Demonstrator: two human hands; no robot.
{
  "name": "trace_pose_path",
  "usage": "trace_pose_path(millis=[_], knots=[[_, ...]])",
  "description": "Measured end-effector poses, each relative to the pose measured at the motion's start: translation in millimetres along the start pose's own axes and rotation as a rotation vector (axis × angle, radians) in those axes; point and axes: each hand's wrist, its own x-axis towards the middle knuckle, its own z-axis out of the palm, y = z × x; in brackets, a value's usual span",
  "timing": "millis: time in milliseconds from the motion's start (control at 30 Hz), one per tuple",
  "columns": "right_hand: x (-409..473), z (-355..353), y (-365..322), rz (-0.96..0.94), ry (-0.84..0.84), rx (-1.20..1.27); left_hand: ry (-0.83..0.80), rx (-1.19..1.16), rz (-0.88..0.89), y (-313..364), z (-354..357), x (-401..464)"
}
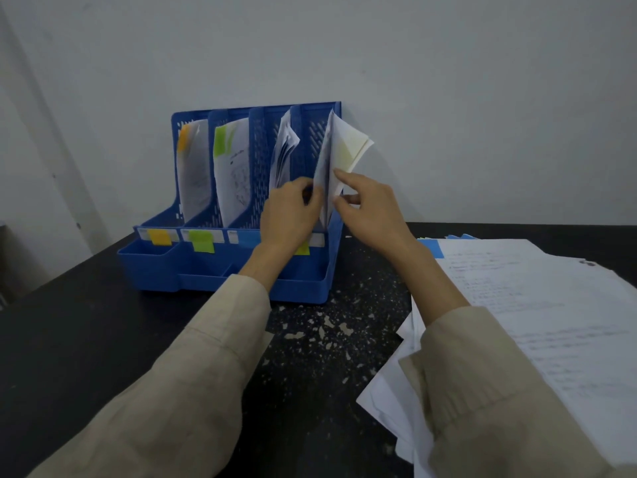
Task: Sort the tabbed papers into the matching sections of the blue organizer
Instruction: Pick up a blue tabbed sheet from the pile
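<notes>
Blue organizer (193,270) at the back edge of the tabletop (86,322), both our hands at its rightmost section.

We pinch the sheets (339,146) standing in that section w/ our right hand (368,208): thumb & forefinger closed on their right edge, top corners fanning out past the organizer's right wall. Our left hand (289,215) has its fingers curled against the left side of the same sheets; can't tell if it really grips them. Other sections, left to right: paper w/ orange tab (183,138), paper w/ green tab (220,141), then a bent bundle (284,146) whose tab we can't see. Loose paper stack (537,305) lies near the right edge of the tabletop, partly under our right sleeve (482,391).
</notes>
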Motion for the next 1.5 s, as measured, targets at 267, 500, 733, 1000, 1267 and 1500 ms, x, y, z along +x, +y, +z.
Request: trace_pose_path(millis=[267,500,733,1000,1267,1500], knots=[[1.6,2.3,2.1,0.005,-0.009,-0.01,-0.109,-0.037,-0.085,-1.9,9.6,-7.4],[-1.5,-2.2,-2.0,-0.088,0.005,0.032,-0.069,-0.254,-0.068,10.0,1.9,-11.2],[0.3,-11.3,0.7,-0.053,-0.01,0.002,0.038,-0.244,-0.122,8.7,-0.4,-15.3],[3.0,-71.0,24.1,0.156,0.09,-0.068,0.089,-0.1,0.308,42.2,5.7,-31.0],[-45.9,-153.0,98.7,0.734,0.224,-0.289,-0.786,-0.072,0.365,55.8,49.2,-60.1],[-108.9,-191.6,139.6,1.232,0.325,-0.426,-1.104,-0.074,0.303,48.1,66.1,-77.9]])
